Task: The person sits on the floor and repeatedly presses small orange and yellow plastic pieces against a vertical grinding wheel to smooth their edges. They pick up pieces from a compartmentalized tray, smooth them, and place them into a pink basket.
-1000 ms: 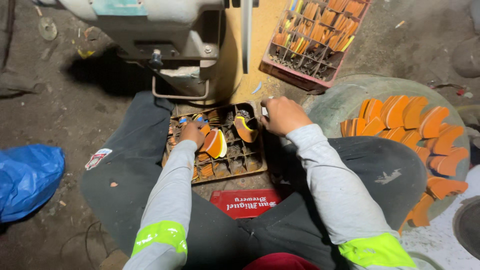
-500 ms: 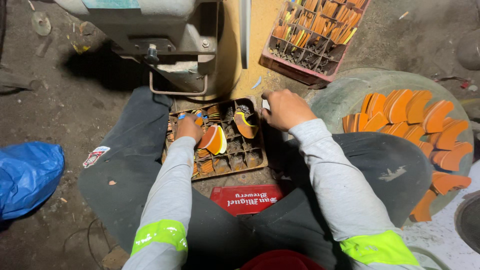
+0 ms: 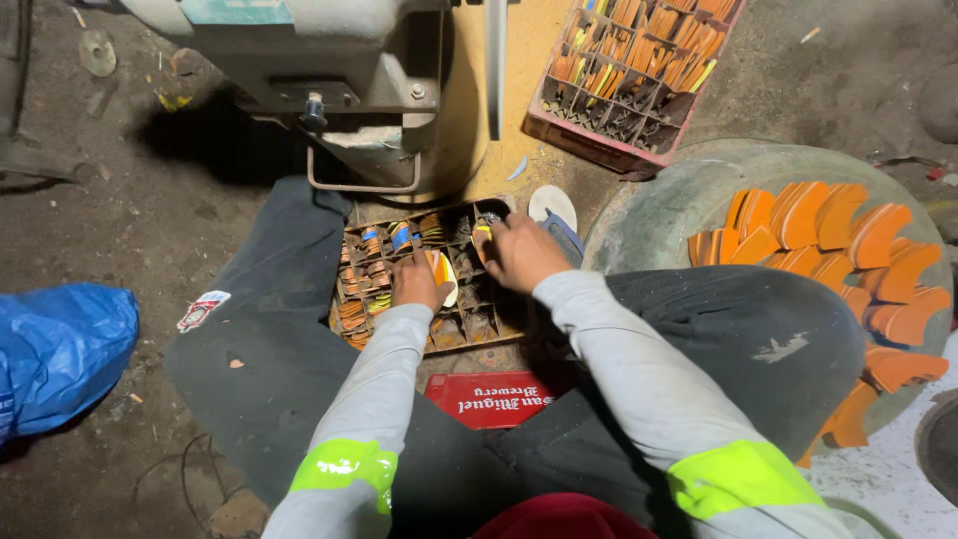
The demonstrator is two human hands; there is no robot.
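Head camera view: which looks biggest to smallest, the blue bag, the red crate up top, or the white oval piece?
1. Blue bag, though the frame edge cuts it off.
2. Red crate.
3. White oval piece.

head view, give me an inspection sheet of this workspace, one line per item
surface: dirt floor, dusty, scraps scattered.
job's things: divided crate of orange pieces between the knees; an orange and white curved piece at the left hand.
clutter: red divided crate of orange pieces, grey basin of orange curved pieces, blue plastic bag.
grippers: left hand and right hand in the crate, fingers curled; grip unclear.
cables: nothing seen.
surroundings: grey metal machine ahead.
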